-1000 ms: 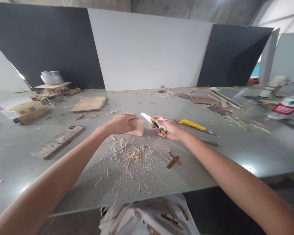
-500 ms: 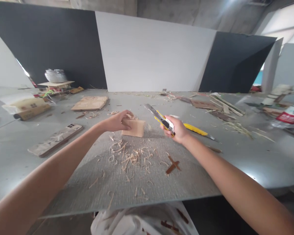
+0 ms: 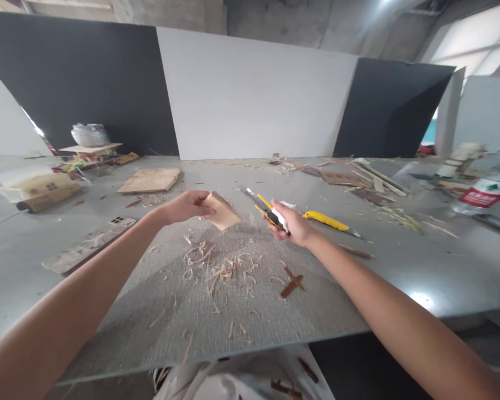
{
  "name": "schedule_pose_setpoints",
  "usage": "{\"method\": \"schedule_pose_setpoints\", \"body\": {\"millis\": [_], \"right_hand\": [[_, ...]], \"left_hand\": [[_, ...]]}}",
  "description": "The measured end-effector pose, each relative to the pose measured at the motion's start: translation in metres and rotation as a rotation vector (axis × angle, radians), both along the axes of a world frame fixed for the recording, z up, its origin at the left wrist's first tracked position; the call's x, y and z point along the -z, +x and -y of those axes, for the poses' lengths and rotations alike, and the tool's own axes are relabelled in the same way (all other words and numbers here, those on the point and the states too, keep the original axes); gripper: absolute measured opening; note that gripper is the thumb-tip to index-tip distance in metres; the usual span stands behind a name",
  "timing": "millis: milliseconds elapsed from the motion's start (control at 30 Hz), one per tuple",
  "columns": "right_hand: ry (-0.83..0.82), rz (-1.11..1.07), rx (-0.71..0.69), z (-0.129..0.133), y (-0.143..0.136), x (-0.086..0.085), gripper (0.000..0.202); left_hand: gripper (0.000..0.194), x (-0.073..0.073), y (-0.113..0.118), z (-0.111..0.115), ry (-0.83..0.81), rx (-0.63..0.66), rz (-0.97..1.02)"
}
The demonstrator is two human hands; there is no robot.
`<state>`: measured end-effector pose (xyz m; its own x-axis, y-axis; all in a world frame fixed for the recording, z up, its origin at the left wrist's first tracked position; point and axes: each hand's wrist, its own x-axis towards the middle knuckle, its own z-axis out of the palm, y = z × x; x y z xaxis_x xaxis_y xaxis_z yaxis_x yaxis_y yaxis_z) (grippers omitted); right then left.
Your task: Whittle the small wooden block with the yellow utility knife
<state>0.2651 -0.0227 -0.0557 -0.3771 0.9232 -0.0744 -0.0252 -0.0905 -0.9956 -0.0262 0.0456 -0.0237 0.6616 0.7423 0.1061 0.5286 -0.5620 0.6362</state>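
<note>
My left hand grips a small flat piece of light wood by its left edge, tilted above the table. To the right, my right hand is closed around a yellow and black utility knife, its blade out and pointing up and left toward the wood without touching it. Something white shows between the knife and the palm. Curled wood shavings lie scattered below both hands. A brown cross-shaped piece rests to the right of the shavings.
A second yellow-handled knife lies right of my right hand. A phone is at left, with a wooden board behind it. Wood scraps and a plastic bottle occupy the right. The table's front edge is near my body.
The wood piece has been turned and tilted in my left hand, its broad face now slanting. My right hand with the knife has shifted slightly left and down. The view has turned a little.
</note>
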Motion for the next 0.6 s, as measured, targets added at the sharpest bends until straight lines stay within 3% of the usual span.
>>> {"method": "schedule_pose_setpoints", "body": {"millis": [267, 467, 600], "right_hand": [[0.118, 0.216, -0.018, 0.000, 0.000, 0.005, 0.045], [0.291, 0.448, 0.005, 0.001, 0.005, 0.004, 0.051], [0.394, 0.600, 0.007, 0.001, 0.009, 0.005, 0.056]], "left_hand": [[0.028, -0.006, 0.004, 0.006, 0.027, 0.010, -0.053], [0.038, -0.012, 0.004, 0.008, 0.020, 0.026, -0.004], [0.033, -0.016, 0.003, 0.009, 0.014, 0.036, -0.044]]}}
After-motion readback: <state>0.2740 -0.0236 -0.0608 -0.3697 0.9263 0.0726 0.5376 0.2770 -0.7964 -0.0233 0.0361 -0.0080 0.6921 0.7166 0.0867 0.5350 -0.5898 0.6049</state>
